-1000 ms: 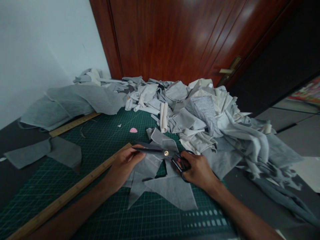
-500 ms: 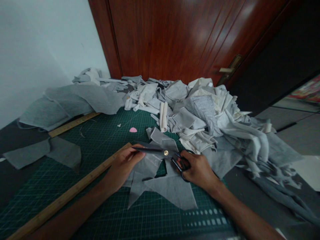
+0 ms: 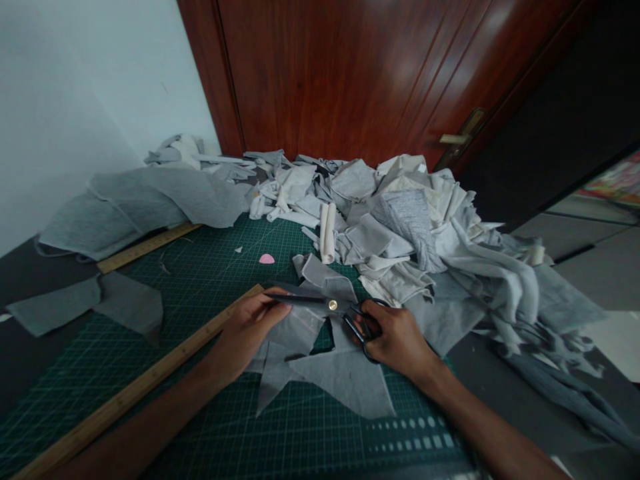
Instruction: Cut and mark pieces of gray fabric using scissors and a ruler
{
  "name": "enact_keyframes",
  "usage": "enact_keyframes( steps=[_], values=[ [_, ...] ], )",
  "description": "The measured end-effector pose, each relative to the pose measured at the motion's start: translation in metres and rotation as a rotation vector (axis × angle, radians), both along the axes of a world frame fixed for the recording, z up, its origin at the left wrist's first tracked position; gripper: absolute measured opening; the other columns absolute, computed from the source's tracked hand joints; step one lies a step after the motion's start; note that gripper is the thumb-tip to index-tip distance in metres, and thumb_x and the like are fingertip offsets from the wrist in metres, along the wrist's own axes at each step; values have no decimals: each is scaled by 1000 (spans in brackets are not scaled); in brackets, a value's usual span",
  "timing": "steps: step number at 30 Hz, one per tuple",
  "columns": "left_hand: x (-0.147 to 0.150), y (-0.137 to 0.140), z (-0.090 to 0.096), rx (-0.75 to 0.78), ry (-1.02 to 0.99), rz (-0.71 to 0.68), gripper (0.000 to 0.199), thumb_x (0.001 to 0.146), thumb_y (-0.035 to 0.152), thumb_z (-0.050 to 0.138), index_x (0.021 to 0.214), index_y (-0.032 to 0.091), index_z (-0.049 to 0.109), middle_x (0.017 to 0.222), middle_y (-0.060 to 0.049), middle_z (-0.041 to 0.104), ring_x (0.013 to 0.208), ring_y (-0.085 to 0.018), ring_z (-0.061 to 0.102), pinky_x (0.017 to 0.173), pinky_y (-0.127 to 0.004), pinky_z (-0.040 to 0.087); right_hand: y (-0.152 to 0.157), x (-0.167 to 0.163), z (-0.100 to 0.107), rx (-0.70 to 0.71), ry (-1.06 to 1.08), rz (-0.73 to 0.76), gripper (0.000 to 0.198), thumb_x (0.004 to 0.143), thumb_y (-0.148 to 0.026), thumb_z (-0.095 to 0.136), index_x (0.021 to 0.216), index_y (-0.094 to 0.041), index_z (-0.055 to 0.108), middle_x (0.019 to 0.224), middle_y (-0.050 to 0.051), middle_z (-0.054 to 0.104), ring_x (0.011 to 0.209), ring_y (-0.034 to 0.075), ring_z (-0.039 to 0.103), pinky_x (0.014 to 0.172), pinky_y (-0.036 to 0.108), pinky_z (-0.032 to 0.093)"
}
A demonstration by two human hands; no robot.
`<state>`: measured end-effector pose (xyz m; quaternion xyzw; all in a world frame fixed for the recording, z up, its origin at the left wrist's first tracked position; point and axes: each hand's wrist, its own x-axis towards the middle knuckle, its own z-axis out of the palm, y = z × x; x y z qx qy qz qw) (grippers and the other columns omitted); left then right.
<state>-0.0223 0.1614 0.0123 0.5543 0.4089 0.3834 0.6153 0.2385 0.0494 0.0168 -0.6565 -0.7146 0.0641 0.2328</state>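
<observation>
In the head view, the black scissors are held crosswise over grey fabric pieces spread on the green cutting mat. Their handles are gripped by the right hand; the blade end is pinched in the thumb and fingers of the left hand. Those fingertips could be nicked if the blades were parted or slid, and loose fabric could be snagged by a dragged tip.

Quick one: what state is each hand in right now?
Left hand: closed, pinching the scissors near the blade tip.
Right hand: closed around the scissors' handles.
</observation>
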Motion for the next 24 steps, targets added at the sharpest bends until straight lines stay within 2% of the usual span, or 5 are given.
enact_keyframes(
  steps=[13,19,24],
  values=[
    [0,-1,2,21,22,-3,21,78,39,79,87,21,80,92,-3,77,86,-20,67,76,-29,49,0,2,3,28,-15,23,5,84,-16,60,83,-21,61,63,-1,64,51,13,54,53,23,31],
    [1,-2,4,39,71,-11,21,78,42,78,78,21,77,85,-3,77,83,-22,68,75,-31,50,0,4,5,-16,-1,23,14,74,-11,61,83,-22,63,65,-3,66,53,12,56,54,22,32],
    [0,-1,3,63,72,-37,20,82,41,76,82,21,78,84,-2,74,81,-19,64,72,-28,46,1,4,6,2,1,8,11,75,-12,61,81,-22,64,62,-3,63,50,12,53,52,22,30]
  ],
)
